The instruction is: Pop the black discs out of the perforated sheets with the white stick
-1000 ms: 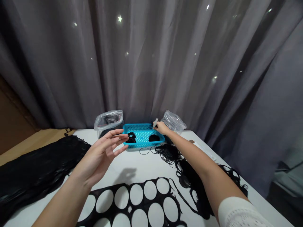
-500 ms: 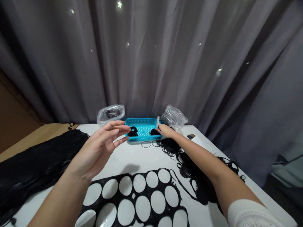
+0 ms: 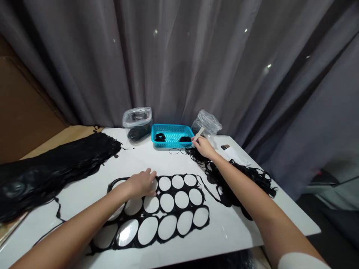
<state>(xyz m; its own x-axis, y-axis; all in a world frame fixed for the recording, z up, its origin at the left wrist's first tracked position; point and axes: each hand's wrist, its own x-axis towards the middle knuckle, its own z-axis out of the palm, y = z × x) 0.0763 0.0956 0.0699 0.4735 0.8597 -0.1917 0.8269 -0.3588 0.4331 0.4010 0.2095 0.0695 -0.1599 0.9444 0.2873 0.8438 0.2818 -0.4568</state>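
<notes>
My right hand (image 3: 204,146) is closed around a flat whitish stick (image 3: 198,133), which points up and to the right beside the basket's right end. Below it lies a heap of thin black rubber rings (image 3: 198,156). My left hand (image 3: 142,184) rests over the upper left part of a black rubber sheet with rows of round holes (image 3: 161,206). Its fingers are a little bent and apart, and I see nothing held in them. A blue plastic basket (image 3: 173,145) stands beyond both hands, with black rings (image 3: 160,137) at its left and more at its right.
Stacked black sheets (image 3: 61,160) cover the table's left side. A bagged container (image 3: 138,125) with black contents stands left of the basket, a clear plastic bag (image 3: 208,121) right of it. Black scrap (image 3: 244,175) lies under my right forearm. Grey curtain (image 3: 179,56) hangs behind.
My left hand has come down from beside the basket onto the holed sheet. My right hand stays near the basket's right end, its stick now more slanted. The view has shifted, showing more of the table.
</notes>
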